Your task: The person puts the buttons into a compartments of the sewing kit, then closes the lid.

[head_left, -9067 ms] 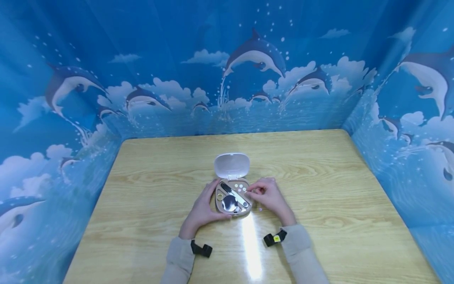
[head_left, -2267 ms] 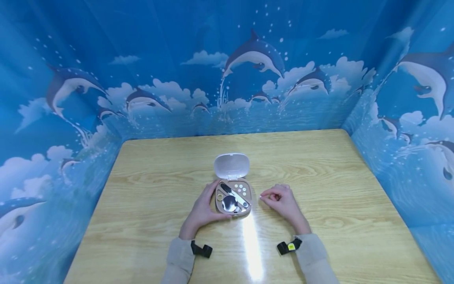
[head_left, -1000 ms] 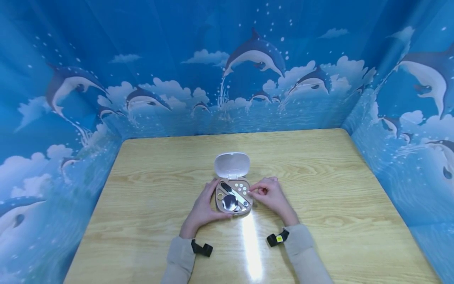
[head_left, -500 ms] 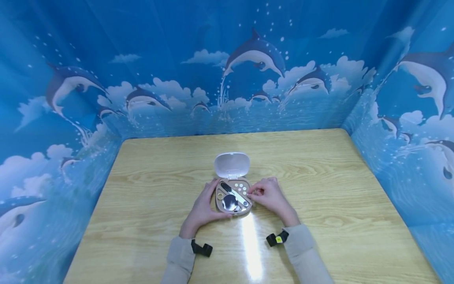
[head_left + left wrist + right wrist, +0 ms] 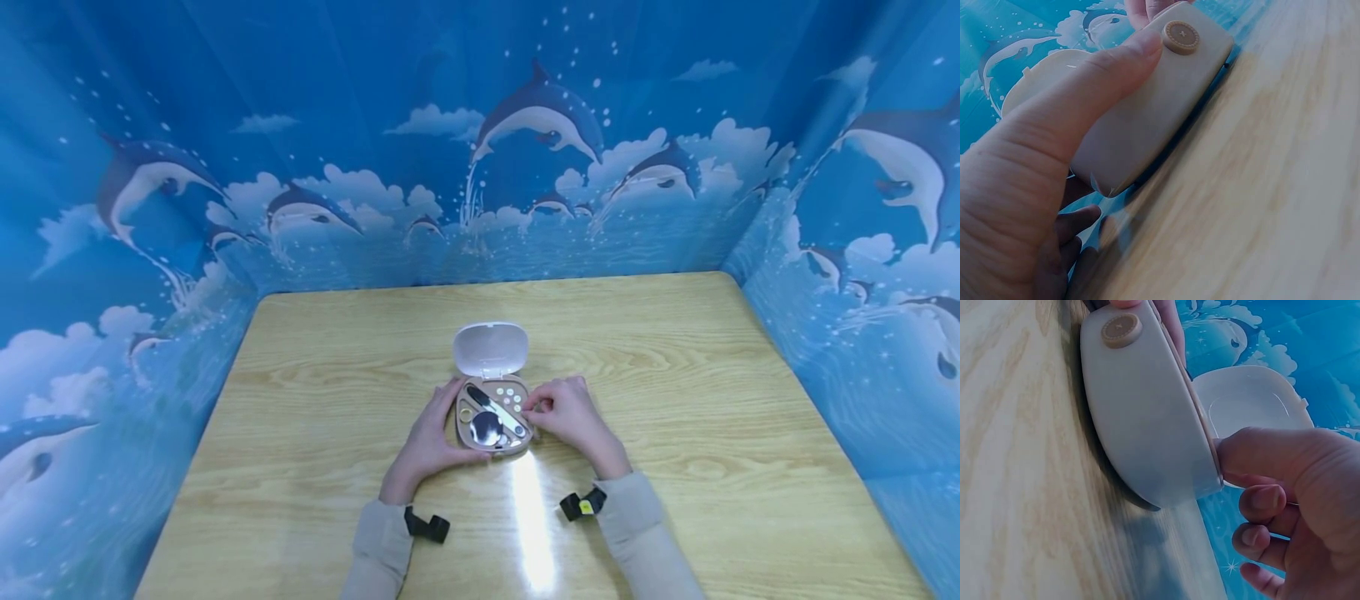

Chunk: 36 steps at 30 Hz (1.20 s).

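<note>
An opened white-and-tan sewing kit box (image 5: 459, 433) stands on the table, its white lid (image 5: 491, 350) raised at the back. My left hand (image 5: 431, 442) grips its left side, thumb across the front below the round tan catch (image 5: 1182, 37). In its compartments lie several small white buttons (image 5: 510, 392), a dark round piece (image 5: 486, 428), a long black-and-white tool (image 5: 498, 412) and a gold ring-shaped piece (image 5: 465, 415). My right hand (image 5: 570, 414) pinches at the right rim beside the buttons, thumb and forefinger together; the small button between them is mostly hidden.
The wood-grain table (image 5: 337, 367) extends around the box. A blue dolphin-print curtain (image 5: 360, 167) encloses its back and sides. Black cameras (image 5: 426, 525) sit on both wrists, and a bright light streak (image 5: 532, 525) reflects off the tabletop in front.
My right hand was apart from the box, right of it, with a small white thing in its fingertips; it has moved left to the box's rim. My left hand has stayed put.
</note>
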Motion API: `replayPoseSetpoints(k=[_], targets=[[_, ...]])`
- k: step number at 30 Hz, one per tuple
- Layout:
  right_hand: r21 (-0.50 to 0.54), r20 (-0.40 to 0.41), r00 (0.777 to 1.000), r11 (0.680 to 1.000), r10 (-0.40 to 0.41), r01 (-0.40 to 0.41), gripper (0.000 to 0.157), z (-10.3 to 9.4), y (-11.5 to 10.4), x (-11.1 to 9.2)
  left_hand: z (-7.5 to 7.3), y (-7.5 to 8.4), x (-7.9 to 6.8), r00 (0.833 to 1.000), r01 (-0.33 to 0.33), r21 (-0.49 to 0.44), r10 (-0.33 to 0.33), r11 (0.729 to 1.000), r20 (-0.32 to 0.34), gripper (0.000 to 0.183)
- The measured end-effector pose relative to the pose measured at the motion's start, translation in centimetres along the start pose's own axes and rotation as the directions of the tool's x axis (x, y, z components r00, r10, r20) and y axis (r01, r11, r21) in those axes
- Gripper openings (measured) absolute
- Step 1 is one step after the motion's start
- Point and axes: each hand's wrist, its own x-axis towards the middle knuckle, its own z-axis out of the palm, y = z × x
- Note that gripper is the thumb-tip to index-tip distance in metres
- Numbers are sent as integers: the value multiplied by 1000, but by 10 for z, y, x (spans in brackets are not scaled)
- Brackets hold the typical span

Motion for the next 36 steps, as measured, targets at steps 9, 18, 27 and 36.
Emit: replayPoseSetpoints(k=[9, 18, 27, 36], targets=[[26, 8, 1000, 999, -20, 19, 6, 0, 0, 0, 0, 0, 1, 1000, -1, -1, 1, 1000, 3, 128], [82, -29, 999, 996, -33, 36, 5, 5, 5, -2, -1, 1, 1, 1000, 7, 9, -7, 1000, 4, 128], [164, -41, 999, 987, 7, -1, 3, 12, 10, -1, 1, -1, 0, 1000, 7, 10, -7, 1000, -1, 128], [223, -40, 999, 975, 29, -19, 5, 16, 13, 0, 1, -2, 1, 1000, -13, 17, 13, 1000, -4, 128]])
